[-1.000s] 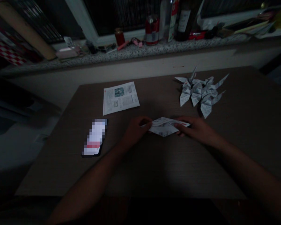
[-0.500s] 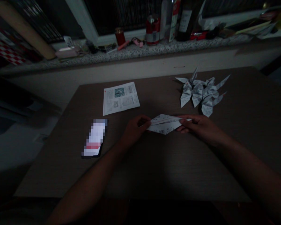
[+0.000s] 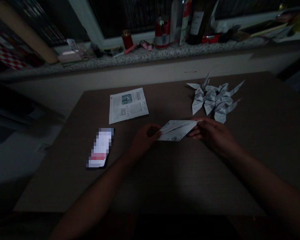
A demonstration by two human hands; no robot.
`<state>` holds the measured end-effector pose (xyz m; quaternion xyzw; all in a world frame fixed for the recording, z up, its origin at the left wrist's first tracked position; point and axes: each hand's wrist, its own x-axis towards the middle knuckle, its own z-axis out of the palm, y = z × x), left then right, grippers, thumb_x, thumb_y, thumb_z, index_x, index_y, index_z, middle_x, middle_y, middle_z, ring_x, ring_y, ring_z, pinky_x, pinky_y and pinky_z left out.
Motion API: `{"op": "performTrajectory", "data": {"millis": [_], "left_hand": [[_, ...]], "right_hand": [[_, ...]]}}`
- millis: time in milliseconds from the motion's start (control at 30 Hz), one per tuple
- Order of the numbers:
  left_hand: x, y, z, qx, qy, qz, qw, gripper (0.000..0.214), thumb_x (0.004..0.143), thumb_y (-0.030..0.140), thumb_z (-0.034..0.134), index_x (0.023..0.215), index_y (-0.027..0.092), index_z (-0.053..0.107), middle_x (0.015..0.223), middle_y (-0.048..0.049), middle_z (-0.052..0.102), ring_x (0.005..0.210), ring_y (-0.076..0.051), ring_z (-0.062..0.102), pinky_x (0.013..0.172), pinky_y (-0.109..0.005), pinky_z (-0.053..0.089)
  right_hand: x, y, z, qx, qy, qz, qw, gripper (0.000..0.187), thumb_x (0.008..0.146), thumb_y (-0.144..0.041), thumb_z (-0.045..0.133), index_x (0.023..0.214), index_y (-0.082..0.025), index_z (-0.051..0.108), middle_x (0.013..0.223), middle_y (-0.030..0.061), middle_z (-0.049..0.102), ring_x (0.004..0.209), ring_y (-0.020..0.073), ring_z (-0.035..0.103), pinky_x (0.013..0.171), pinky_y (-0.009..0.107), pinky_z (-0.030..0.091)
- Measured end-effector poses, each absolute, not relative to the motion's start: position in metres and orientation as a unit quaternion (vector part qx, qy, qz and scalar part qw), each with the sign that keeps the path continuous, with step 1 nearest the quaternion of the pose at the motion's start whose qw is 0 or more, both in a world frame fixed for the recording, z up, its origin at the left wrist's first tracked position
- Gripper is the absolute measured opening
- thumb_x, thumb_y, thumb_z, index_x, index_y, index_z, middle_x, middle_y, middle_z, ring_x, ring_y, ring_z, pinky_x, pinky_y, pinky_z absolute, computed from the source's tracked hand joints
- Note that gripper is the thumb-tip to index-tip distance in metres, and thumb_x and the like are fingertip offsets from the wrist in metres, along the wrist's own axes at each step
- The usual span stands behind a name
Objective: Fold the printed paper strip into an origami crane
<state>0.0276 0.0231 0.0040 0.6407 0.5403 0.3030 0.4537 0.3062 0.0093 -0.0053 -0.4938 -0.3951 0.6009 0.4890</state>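
Observation:
Between my hands is a piece of folded printed paper (image 3: 177, 131), diamond-shaped with a slit along its middle. My left hand (image 3: 147, 136) pinches its left corner between thumb and fingers. At the opposite corner, my right hand (image 3: 212, 131) grips the paper with the thumb on top, and the fingertips curl beneath. The paper is tilted, its right corner higher than the left. Just beyond my right hand stand several folded paper cranes (image 3: 212, 100) of the same printed paper, clustered together.
A flat printed sheet (image 3: 128, 106) lies at the table's back left. Nearer me is a phone (image 3: 100, 148) with a lit, blurred screen. Behind the brown table (image 3: 165, 186), a stone windowsill (image 3: 140, 55) carries a red can (image 3: 162, 33), a dark bottle (image 3: 197, 25), a jar (image 3: 127, 40) and clutter.
My right hand has risen slightly, lifting the right corner of the folded paper, so the paper now slants. My left hand has stayed nearly in place.

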Motion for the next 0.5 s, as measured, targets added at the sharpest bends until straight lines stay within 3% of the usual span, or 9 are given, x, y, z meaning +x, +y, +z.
{"op": "performTrajectory", "data": {"millis": [133, 267, 500], "left_hand": [[0.0290, 0.0225, 0.0023, 0.652, 0.543, 0.305, 0.432, 0.021, 0.090, 0.028, 0.070, 0.110, 0.020, 0.069, 0.106, -0.0049, 0.074, 0.096, -0.020, 0.071, 0.087, -0.035, 0.057], [0.0293, 0.0214, -0.0002, 0.663, 0.543, 0.304, 0.416, 0.020, 0.091, 0.029, 0.070, 0.110, 0.020, 0.068, 0.107, -0.0047, 0.074, 0.096, -0.020, 0.070, 0.087, -0.034, 0.056], [0.0305, 0.0202, 0.0023, 0.690, 0.502, 0.278, 0.441, 0.020, 0.095, 0.031, 0.066, 0.113, 0.021, 0.067, 0.107, -0.0044, 0.073, 0.097, -0.020, 0.070, 0.088, -0.035, 0.056]], "right_hand": [[0.3055, 0.0075, -0.0064, -0.472, -0.388, 0.622, 0.489, 0.034, 0.093, -0.053, 0.065, 0.101, -0.021, 0.073, 0.084, 0.0081, 0.077, 0.075, 0.0224, 0.076, 0.064, 0.031, 0.064], [0.3045, 0.0047, -0.0054, -0.497, -0.435, 0.595, 0.458, 0.048, 0.084, -0.067, 0.073, 0.102, -0.023, 0.074, 0.094, 0.0094, 0.078, 0.081, 0.0249, 0.077, 0.066, 0.034, 0.066], [0.3042, 0.0076, -0.0060, -0.553, -0.430, 0.562, 0.439, 0.044, 0.072, -0.061, 0.087, 0.087, -0.021, 0.076, 0.080, 0.0060, 0.074, 0.067, 0.0193, 0.073, 0.052, 0.026, 0.061]]}}
